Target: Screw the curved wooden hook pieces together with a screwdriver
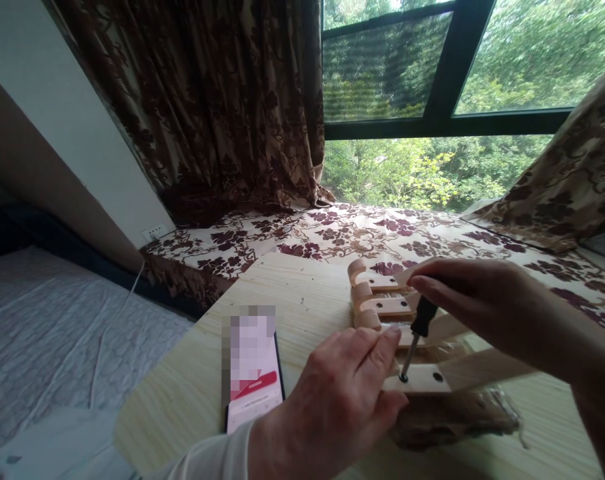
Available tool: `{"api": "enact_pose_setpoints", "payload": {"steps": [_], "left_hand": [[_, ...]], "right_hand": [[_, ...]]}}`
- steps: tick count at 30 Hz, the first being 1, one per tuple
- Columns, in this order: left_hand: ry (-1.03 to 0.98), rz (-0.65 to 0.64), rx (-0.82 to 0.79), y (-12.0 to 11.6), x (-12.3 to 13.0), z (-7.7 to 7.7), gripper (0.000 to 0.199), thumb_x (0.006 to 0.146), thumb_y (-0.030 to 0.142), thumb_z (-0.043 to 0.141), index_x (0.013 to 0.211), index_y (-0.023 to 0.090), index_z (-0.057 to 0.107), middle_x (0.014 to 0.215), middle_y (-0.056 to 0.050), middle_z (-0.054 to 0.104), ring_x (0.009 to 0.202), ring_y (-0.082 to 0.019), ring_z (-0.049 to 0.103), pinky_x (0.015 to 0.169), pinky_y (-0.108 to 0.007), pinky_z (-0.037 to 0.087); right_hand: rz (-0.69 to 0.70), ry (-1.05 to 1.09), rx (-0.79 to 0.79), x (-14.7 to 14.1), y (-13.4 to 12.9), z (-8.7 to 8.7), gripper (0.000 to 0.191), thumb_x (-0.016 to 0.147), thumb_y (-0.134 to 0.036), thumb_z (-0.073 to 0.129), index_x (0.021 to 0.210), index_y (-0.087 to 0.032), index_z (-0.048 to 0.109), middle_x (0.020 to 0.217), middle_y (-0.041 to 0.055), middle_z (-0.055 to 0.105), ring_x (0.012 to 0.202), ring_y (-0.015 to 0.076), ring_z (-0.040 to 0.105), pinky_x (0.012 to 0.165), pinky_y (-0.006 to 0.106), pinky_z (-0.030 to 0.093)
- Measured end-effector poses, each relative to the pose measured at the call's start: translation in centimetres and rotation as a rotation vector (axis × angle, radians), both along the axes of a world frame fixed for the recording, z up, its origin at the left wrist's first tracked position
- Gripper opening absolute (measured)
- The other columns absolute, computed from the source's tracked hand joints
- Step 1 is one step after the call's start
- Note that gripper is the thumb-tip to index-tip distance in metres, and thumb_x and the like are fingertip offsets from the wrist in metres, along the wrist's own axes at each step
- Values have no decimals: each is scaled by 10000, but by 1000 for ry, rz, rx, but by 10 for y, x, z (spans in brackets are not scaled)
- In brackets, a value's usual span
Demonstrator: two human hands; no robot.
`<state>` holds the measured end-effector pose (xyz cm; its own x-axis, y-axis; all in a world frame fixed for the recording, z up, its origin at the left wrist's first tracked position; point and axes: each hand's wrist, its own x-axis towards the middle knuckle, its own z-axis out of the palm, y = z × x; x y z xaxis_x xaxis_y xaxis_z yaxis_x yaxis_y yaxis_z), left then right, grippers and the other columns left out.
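My right hand (487, 303) grips the black handle of a screwdriver (422, 319), which stands tilted with its tip on a dark screw (403, 378). That screw sits in the nearest slat of a pale wooden rack (386, 306) with rounded, hook-like ends. A second dark screw (437, 377) is in the same slat. My left hand (340, 393) is closed over the near left end of the rack, which it partly hides. Under the near slat lies a brown bundle in clear plastic (447, 420).
Left of the rack, a phone (255, 380) lies on the pale wooden table (182, 387). Behind the table runs a window seat with a floral cover (332, 230), below curtains (222, 100) and a window. A bed (57, 313) stands at the left.
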<state>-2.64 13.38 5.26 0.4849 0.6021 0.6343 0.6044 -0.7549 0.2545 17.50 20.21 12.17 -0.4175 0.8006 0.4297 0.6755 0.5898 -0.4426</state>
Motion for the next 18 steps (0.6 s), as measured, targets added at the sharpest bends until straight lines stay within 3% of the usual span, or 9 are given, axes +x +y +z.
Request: {"api": "enact_pose_setpoints", "payload": {"steps": [6, 8, 13, 16, 18], "left_hand": [[-17, -15, -1, 0, 0, -1, 558, 819, 204, 629, 1310, 51, 414, 1092, -100, 595, 1001, -208, 551, 893, -357, 519], [-15, -16, -9, 0, 0, -2, 561, 818, 204, 629, 1314, 55, 412, 1098, -98, 593, 1010, -209, 548, 903, -359, 515], [0, -9, -16, 0, 0, -1, 568, 806, 180, 632, 1316, 60, 413, 1089, -96, 600, 1002, -217, 559, 895, -374, 520], [4, -4, -14, -1, 0, 0, 570, 799, 173, 634, 1313, 61, 416, 1071, -95, 604, 977, -217, 569, 871, -374, 531], [3, -3, -16, -1, 0, 0, 569, 805, 185, 633, 1315, 62, 415, 1077, -95, 602, 982, -215, 567, 880, -371, 527]], "right_hand": [[202, -14, 52, -2, -21, 11, 274, 910, -400, 489, 972, -225, 690, 991, 44, 720, 797, 194, 680, 496, 227, 488], [221, 0, 54, -2, -22, 12, 269, 912, -394, 488, 961, -223, 689, 984, 45, 720, 806, 192, 677, 505, 223, 487], [41, -44, -6, -2, -1, 2, 353, 897, -455, 461, 841, -192, 689, 740, 46, 710, 628, 182, 648, 506, 268, 465], [-52, -81, -30, 0, 8, -4, 406, 889, -507, 442, 824, -191, 689, 726, 55, 696, 635, 197, 638, 564, 309, 472], [-36, -58, -33, 1, 6, -5, 400, 885, -513, 447, 832, -194, 683, 742, 54, 694, 647, 197, 636, 565, 305, 472]]}}
